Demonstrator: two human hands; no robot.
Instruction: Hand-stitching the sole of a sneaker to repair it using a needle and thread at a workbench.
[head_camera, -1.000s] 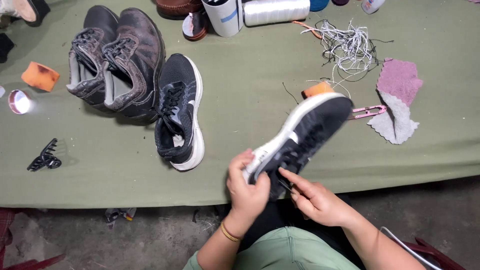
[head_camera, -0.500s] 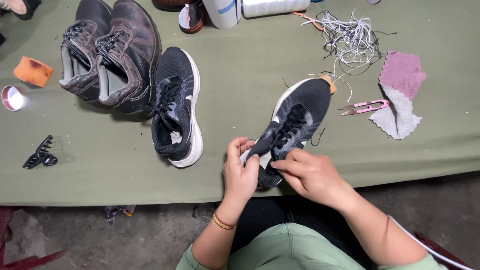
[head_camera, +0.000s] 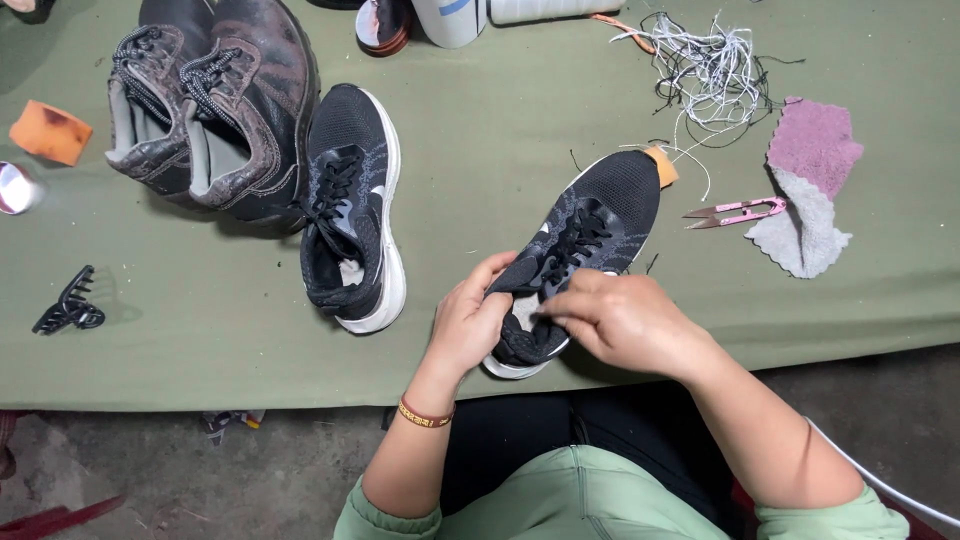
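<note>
A black sneaker with a white sole (head_camera: 590, 225) lies upright near the front edge of the green table (head_camera: 500, 120), toe pointing away to the right. My left hand (head_camera: 470, 320) grips the heel collar from the left side. My right hand (head_camera: 620, 320) rests at the shoe's opening, fingertips pinched at the tongue near the laces. Its matching black sneaker (head_camera: 350, 210) stands to the left, untouched.
A pair of worn brown boots (head_camera: 210, 100) sits at the back left. Pink thread snips (head_camera: 735, 212), pink and grey cloth pieces (head_camera: 810, 190) and a tangle of white thread (head_camera: 710, 70) lie right. An orange sponge (head_camera: 50, 132) and black hair claw (head_camera: 68, 305) lie left.
The sneaker was held sole-up in the air, then turned upright and set down on the table. Both hands have come together at its heel opening.
</note>
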